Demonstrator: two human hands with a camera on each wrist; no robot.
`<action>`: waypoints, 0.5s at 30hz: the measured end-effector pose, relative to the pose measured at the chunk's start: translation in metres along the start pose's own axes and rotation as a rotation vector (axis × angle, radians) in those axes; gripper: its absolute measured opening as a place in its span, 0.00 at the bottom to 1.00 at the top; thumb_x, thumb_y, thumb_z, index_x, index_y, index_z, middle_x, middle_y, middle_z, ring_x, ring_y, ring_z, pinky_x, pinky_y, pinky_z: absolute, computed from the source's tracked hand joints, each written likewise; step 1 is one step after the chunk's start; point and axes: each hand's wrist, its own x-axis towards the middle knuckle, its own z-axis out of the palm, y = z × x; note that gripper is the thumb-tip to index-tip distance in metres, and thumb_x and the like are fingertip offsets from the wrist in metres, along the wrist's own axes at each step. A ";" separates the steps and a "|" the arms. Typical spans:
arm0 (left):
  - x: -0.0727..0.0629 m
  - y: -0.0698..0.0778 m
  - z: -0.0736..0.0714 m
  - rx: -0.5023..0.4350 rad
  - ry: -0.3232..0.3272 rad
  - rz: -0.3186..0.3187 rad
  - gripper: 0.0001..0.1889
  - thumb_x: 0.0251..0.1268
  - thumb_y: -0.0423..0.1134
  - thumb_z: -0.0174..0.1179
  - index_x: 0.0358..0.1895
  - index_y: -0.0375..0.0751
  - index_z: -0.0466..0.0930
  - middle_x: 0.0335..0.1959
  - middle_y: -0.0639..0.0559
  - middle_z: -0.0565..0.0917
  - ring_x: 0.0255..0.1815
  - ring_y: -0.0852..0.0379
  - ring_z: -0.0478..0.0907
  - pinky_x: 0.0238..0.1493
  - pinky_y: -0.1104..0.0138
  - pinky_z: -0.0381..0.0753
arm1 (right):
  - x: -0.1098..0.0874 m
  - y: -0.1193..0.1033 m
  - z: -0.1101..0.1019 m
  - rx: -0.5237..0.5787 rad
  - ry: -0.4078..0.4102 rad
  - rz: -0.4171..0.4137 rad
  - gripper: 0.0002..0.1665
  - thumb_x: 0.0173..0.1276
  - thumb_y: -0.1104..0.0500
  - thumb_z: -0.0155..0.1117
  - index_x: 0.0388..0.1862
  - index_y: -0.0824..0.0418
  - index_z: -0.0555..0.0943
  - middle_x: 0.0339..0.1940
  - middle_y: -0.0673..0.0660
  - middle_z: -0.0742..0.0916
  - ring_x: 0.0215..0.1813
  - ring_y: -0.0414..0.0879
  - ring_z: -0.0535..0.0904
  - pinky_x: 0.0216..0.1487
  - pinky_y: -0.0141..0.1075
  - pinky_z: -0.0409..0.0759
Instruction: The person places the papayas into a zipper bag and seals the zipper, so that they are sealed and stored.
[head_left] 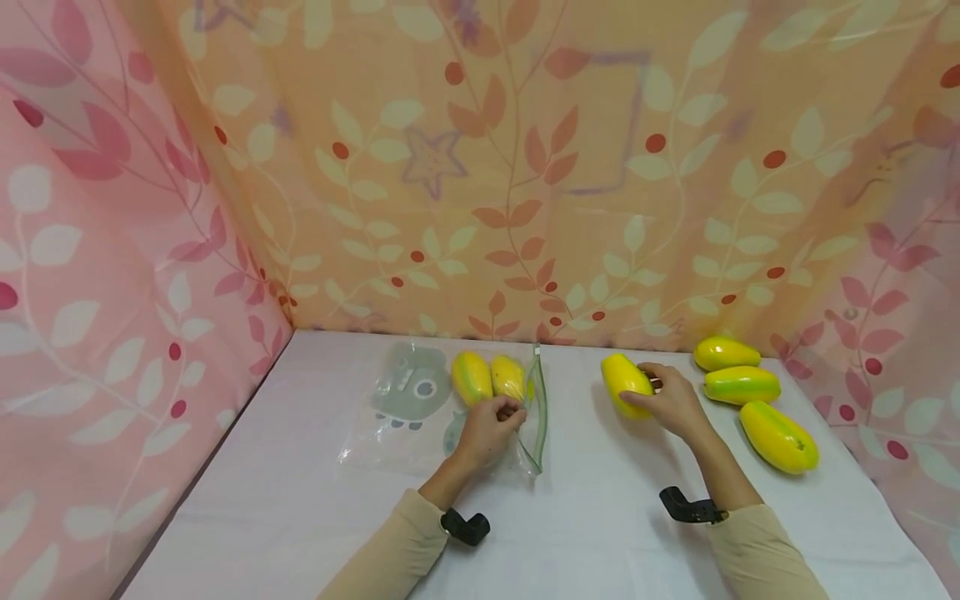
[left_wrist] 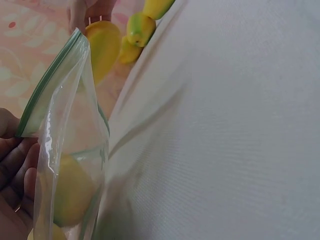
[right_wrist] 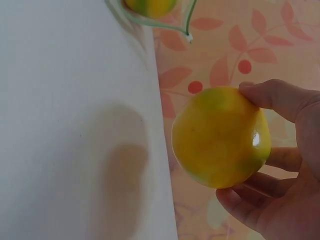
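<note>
Apparent step: bagging. Left hand (head_left: 489, 429) pinches the clear bag (head_left: 408, 379); right hand (head_left: 675, 402), fingers curled, grips a yellow fruit (head_left: 622, 382) above the counter (head_left: 592, 525). Next move likely requires aligning fruit with bag opening.

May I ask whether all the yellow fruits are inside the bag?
No, three yellow fruits lie on the table, outside the bag.

A small curtained booth is seen, in which a white-covered surface (head_left: 585, 525) is backed by an orange leaf-patterned curtain (head_left: 495, 208) and flanked by pink ones; whether a home is used cannot be told
</note>
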 end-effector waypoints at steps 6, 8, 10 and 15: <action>-0.002 -0.001 0.000 -0.006 0.001 0.012 0.08 0.65 0.39 0.63 0.39 0.37 0.84 0.32 0.49 0.84 0.30 0.63 0.74 0.35 0.76 0.76 | 0.006 -0.011 0.010 0.022 -0.036 -0.020 0.47 0.62 0.41 0.68 0.70 0.67 0.65 0.64 0.70 0.74 0.59 0.63 0.72 0.57 0.52 0.79; -0.002 0.000 0.000 -0.002 0.001 0.019 0.08 0.65 0.39 0.63 0.39 0.36 0.84 0.32 0.49 0.84 0.30 0.63 0.74 0.35 0.76 0.76 | 0.008 -0.015 0.014 0.027 -0.046 -0.028 0.47 0.61 0.42 0.69 0.70 0.67 0.66 0.64 0.69 0.74 0.59 0.62 0.72 0.57 0.51 0.79; -0.002 0.001 0.000 0.002 0.002 0.017 0.08 0.65 0.39 0.63 0.39 0.37 0.84 0.31 0.49 0.84 0.30 0.62 0.74 0.35 0.76 0.76 | 0.010 -0.019 0.017 0.032 -0.056 -0.041 0.46 0.61 0.42 0.69 0.70 0.67 0.66 0.64 0.69 0.75 0.59 0.62 0.72 0.57 0.51 0.79; -0.001 0.003 -0.001 0.015 0.002 0.002 0.07 0.65 0.39 0.62 0.39 0.38 0.84 0.32 0.51 0.83 0.31 0.62 0.74 0.35 0.77 0.75 | 0.013 -0.029 0.026 0.039 -0.075 -0.087 0.44 0.60 0.45 0.71 0.68 0.67 0.68 0.63 0.68 0.76 0.57 0.61 0.74 0.55 0.49 0.80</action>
